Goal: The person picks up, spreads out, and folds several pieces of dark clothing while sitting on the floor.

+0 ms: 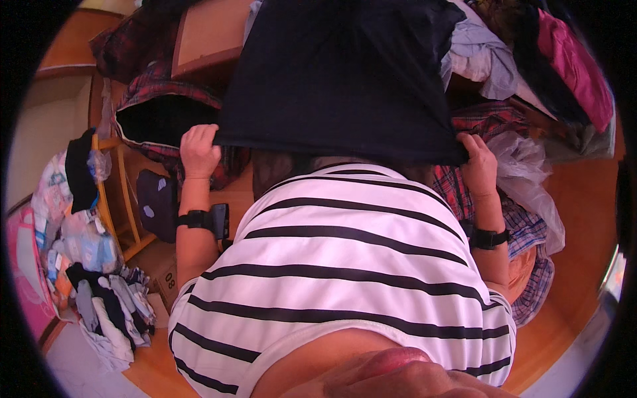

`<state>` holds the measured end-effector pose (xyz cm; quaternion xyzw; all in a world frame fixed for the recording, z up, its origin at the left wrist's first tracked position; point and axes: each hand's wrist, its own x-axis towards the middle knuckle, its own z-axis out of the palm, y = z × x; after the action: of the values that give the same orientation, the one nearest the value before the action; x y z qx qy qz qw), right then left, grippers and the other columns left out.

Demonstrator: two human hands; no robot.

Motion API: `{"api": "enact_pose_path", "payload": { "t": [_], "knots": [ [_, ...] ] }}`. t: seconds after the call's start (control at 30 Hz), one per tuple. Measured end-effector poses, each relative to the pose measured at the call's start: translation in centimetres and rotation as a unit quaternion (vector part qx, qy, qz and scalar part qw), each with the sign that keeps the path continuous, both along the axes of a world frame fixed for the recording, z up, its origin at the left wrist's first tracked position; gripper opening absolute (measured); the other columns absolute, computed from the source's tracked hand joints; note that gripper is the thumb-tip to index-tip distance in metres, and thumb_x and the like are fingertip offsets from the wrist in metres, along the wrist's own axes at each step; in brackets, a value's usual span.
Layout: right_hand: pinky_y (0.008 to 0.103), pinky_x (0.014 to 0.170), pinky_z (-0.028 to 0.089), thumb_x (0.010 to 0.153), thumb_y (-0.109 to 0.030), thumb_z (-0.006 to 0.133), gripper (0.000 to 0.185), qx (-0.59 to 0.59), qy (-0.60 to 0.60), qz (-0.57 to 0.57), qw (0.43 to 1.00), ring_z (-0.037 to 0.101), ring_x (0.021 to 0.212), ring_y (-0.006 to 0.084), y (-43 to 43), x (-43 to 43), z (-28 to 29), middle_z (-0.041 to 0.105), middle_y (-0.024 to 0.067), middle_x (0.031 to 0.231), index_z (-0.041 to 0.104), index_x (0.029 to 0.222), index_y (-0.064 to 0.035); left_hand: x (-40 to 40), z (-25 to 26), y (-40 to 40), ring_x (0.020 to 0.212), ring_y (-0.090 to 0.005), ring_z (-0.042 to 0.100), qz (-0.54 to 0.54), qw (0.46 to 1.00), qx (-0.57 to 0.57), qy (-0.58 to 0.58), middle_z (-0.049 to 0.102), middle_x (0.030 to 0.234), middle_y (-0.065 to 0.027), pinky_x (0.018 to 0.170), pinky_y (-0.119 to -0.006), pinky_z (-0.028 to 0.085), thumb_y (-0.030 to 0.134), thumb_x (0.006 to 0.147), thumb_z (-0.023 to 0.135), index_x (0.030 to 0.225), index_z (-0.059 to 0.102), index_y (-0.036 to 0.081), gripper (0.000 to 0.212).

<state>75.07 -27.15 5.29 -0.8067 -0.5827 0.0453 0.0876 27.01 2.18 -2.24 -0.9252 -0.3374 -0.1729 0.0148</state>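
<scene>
A large black garment (338,79) is stretched out in front of my body, its lower edge drawn nearly straight between my hands. My left hand (200,150) pinches the near left corner, and my right hand (478,161) grips the near right corner. The cloth's far end reaches past the top of the view. Behind my left hand, a red plaid bag (149,92) gapes, dark inside. Beside my right hand lies a crumpled clear plastic bag (522,164).
Piled clothes, among them a grey garment (480,54) and a magenta garment (572,64), lie at upper right. At left stand a wooden frame (127,199) and a dark case (157,206). Bundled clothes (112,308) lie lower left, a blue plaid cloth (535,288) at right.
</scene>
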Motion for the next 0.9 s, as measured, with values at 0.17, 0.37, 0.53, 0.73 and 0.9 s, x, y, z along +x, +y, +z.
{"api": "enact_pose_path", "payload": {
  "t": [0.17, 0.37, 0.53, 0.73, 0.9],
  "knots": [
    [0.0433, 0.068, 0.048, 0.068, 0.003, 0.061, 0.039, 0.010, 0.024, -0.010, 1.000, 0.059, 0.084, 0.0369, -0.5, -0.6, -0.6, 0.059, 0.0105, 0.091, 0.060, 0.103, -0.0135, 0.9, -0.8, -0.8, 0.093, -0.0266, 0.058, 0.011, 1.000, -0.007, -0.004, 0.060, 0.093, -0.0071, 0.081, -0.038, 0.045, 0.001, 0.058, 0.058, 0.090, 0.062, 0.006, 0.033],
    [0.0402, 0.075, 0.049, 0.066, 0.006, 0.059, 0.040, 0.078, 0.022, -0.030, 0.996, 0.060, 0.089, 0.0371, -0.4, 0.1, 0.3, 0.062, 0.0127, 0.095, 0.061, 0.103, -0.0096, 1.8, -0.3, -0.6, 0.092, -0.0258, 0.058, -0.004, 1.000, -0.008, -0.020, 0.060, 0.091, -0.0064, 0.080, -0.038, 0.045, 0.000, 0.058, 0.057, 0.089, 0.062, 0.008, 0.033],
    [0.0375, 0.079, 0.049, 0.067, 0.003, 0.064, 0.038, 0.267, -0.070, -0.083, 0.958, 0.063, 0.089, 0.0317, -1.3, 1.6, 4.7, 0.063, 0.0147, 0.094, 0.064, 0.104, -0.0041, 1.5, 2.6, -0.1, 0.084, -0.0286, 0.056, 0.030, 0.991, 0.094, -0.088, 0.055, 0.084, -0.0070, 0.073, -0.039, 0.044, 0.000, 0.057, 0.056, 0.084, 0.062, 0.008, 0.028],
    [0.0397, 0.072, 0.049, 0.058, 0.010, 0.054, 0.041, 0.035, -0.012, -0.082, 0.996, 0.061, 0.085, 0.0378, -3.7, 1.5, 3.9, 0.061, 0.0162, 0.091, 0.065, 0.093, -0.0091, 0.0, 2.2, -1.7, 0.083, -0.0308, 0.052, -0.051, 0.999, -0.004, -0.010, 0.050, 0.080, -0.0092, 0.069, -0.041, 0.041, 0.003, 0.054, 0.057, 0.075, 0.057, 0.006, 0.021],
    [0.0432, 0.075, 0.050, 0.066, -0.004, 0.063, 0.031, -0.104, 0.192, 0.038, 0.975, 0.061, 0.089, 0.0376, -3.1, 1.3, -0.9, 0.062, 0.0185, 0.092, 0.064, 0.097, -0.0039, 0.6, -1.1, -2.0, 0.092, -0.0307, 0.055, -0.110, 0.960, -0.253, 0.043, 0.058, 0.090, -0.0108, 0.078, -0.041, 0.045, 0.003, 0.065, 0.063, 0.086, 0.062, 0.003, 0.021]
  ]
}}
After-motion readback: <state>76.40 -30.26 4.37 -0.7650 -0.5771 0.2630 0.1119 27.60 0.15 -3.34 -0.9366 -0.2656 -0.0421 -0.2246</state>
